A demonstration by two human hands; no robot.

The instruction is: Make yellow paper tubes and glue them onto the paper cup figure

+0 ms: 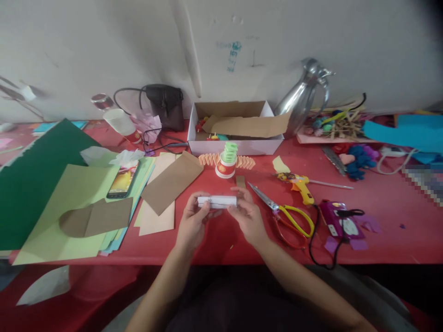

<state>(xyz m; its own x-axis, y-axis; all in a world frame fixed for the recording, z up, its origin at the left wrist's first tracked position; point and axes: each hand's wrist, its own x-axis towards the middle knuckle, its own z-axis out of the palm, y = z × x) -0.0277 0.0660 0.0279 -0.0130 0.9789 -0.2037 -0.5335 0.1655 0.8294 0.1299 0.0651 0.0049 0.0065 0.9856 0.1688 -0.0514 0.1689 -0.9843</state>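
Observation:
Between my two hands, just above the table's front half, is a small white strip of rolled or folded paper [218, 202]. My left hand [195, 214] pinches its left end with the thumb on top. At the right end, my right hand [246, 213] grips it between thumb and fingers. Behind the hands stands a red-and-white paper cup [226, 167] with folded green paper rising from its top and folded orange strips sticking out at both sides. Scissors [277, 207] with yellow and red handles lie right of my right hand. A small brown paper piece [240, 181] lies near my right fingers.
Left are brown card [173, 182], coloured sheets [62, 193] and a phone [123, 180]. A yellow glue gun [302, 186] and a purple device [341, 221] with a black cord lie right. At the back are an open box [235, 146], a metal jug [304, 97] and a dark bag [166, 108].

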